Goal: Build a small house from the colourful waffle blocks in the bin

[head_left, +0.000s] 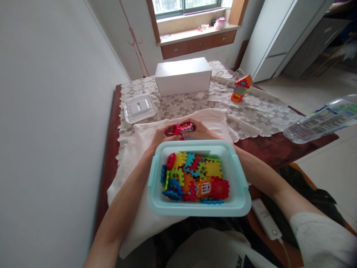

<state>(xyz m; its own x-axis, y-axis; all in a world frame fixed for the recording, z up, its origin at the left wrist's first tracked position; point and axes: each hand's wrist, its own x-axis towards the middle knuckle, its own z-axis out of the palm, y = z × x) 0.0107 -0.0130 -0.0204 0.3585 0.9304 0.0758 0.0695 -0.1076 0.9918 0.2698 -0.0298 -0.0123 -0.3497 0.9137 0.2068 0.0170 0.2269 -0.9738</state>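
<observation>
Beyond the tub, both my hands grip a small cluster of red interlocking building pieces (pixel 184 128), with a bit of blue at its edge. My left hand (pixel 163 136) pinches its left side, and my right hand (pixel 202 129) has its fingers wrapped round the right side. Between me and my hands is a pale turquoise plastic tub (pixel 199 210). Inside lie many notched plastic building pieces (pixel 213 169) in yellow, red, blue, green and orange, some with window lattices. The tub's near rim hides part of the pieces and my forearms pass on either side.
A white cloth (pixel 131 182) lies under my hands on a lace-covered table (pixel 262 115). Farther back are a clear plastic lid (pixel 139 108), a white box (pixel 183 80) and a small built house (pixel 241 88). A large plastic bottle (pixel 320 119) stands at right, near a white power bank (pixel 266 219).
</observation>
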